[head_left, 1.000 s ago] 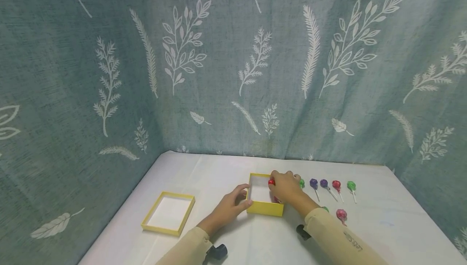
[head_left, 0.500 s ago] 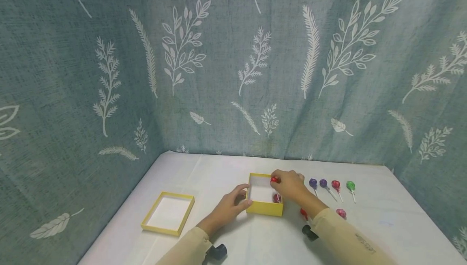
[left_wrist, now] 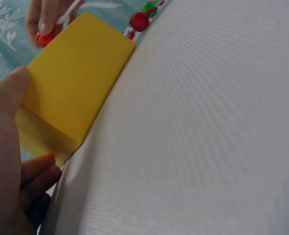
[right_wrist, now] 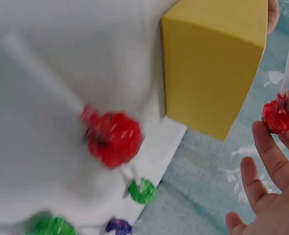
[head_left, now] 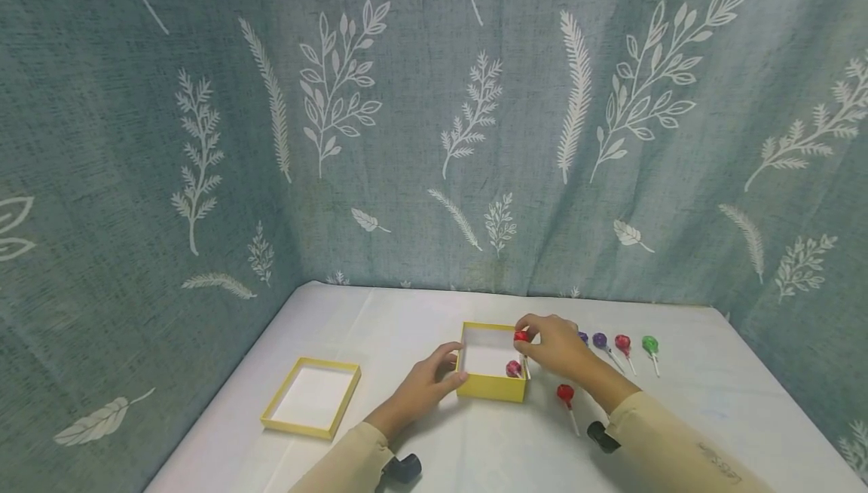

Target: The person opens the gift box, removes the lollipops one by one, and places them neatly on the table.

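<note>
A yellow box (head_left: 491,390) with a white inside stands without its lid on the table. My left hand (head_left: 429,387) rests against its left wall, thumb at the near left corner, fingers gently bent. Over the right rim, my right hand (head_left: 557,346) pinches a red lollipop (right_wrist: 277,117) by its wrapped head, thumb against index finger, the other fingers spread. The white stick points down along the box's right side. Inside the box's near right corner lies a pinkish-red lollipop (head_left: 513,368). Another red lollipop (head_left: 566,393) lies on the table right of the box.
A shallow yellow lid (head_left: 330,365) lies at the left. Behind the right hand a row of lollipops holds purple (head_left: 600,340), red (head_left: 622,342) and green (head_left: 650,344) ones. A patterned curtain (head_left: 407,252) borders the white table (head_left: 380,327) at the back.
The right hand has drawn back a little to the right with the red lollipop, from over the box to its right rim. The left hand has stayed at the box.
</note>
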The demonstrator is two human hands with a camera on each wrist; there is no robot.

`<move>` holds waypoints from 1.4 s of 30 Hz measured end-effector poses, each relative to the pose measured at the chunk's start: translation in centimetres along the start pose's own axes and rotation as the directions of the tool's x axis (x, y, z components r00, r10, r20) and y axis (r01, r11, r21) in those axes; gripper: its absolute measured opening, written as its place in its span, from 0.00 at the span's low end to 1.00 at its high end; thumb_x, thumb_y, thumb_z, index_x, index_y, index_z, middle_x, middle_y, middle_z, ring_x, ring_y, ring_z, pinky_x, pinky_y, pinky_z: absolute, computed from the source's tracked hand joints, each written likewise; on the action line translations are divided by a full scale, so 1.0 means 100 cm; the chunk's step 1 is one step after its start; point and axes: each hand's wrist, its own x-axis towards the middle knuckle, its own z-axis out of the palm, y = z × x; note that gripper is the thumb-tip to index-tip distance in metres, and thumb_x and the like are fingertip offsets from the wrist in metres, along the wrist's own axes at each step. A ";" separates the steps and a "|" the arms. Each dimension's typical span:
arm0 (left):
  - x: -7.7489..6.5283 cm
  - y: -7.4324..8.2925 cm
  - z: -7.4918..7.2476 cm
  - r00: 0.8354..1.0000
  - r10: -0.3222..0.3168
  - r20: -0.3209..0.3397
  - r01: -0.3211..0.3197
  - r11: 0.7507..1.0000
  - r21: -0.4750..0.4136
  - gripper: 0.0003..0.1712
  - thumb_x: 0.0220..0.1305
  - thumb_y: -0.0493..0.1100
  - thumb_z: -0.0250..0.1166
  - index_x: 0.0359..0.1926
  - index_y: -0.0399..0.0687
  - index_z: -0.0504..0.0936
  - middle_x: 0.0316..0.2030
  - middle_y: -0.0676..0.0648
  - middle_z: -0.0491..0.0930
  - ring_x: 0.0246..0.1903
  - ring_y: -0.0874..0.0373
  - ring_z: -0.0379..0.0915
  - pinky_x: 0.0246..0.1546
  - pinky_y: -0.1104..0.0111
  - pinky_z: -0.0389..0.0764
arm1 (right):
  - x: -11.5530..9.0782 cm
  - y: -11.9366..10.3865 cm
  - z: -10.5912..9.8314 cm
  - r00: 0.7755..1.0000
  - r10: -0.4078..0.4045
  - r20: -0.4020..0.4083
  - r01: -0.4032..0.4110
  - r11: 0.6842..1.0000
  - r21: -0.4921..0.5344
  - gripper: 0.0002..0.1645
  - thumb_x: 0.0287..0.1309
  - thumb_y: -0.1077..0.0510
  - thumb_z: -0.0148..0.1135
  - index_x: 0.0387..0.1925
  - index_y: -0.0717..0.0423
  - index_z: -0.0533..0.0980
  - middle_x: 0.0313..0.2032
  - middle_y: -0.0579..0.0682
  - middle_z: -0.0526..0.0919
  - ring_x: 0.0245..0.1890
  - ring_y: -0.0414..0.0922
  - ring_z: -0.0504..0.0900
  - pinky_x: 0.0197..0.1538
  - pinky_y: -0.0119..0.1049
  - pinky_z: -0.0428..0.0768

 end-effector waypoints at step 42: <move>0.001 0.001 0.000 1.000 -0.019 0.003 0.019 0.999 0.028 0.34 0.66 0.63 0.59 0.70 0.61 0.63 0.58 0.44 0.76 0.58 0.48 0.72 0.62 0.43 0.64 | -0.090 0.091 -0.044 0.987 0.135 -0.084 -0.128 0.988 0.086 0.29 0.60 0.42 0.65 0.55 0.57 0.78 0.45 0.55 0.83 0.47 0.60 0.78 0.45 0.59 0.77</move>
